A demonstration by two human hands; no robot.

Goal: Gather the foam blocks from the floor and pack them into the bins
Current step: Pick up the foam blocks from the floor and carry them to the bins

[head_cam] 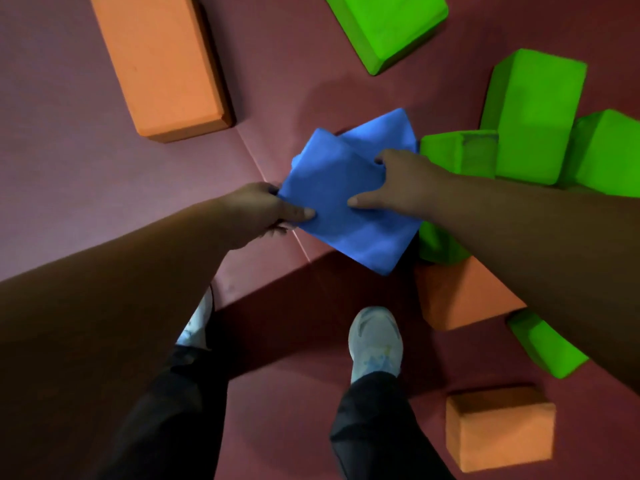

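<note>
Two blue foam blocks (332, 202) are held together as a pair between both hands, above the maroon floor mat (69, 168), one block lying over the other with the rear block's corner showing past the top edge. The left hand (256, 213) grips the pair's left corner, its thumb on the upper face and its other fingers (277, 232) curled beneath. The right hand (401, 181) clamps the right edge, thumb pressed flat on the face and the other fingers wrapped over the far side.

Just right of the blue pair is a cluster of green foam blocks (533, 112), some upright, some tilted against each other; one of them lies partly hidden under the right forearm. Another green block (388, 26) lies apart at the top, and one more (543, 344) sits lower right. An orange foam block (460, 296) touches the cluster from below. A long orange block (162, 64) lies flat at upper left, and a small orange block (498, 427) stands alone at lower right.

Below the hands are the person's pale shoes (375, 341) and black trousers (374, 427).
</note>
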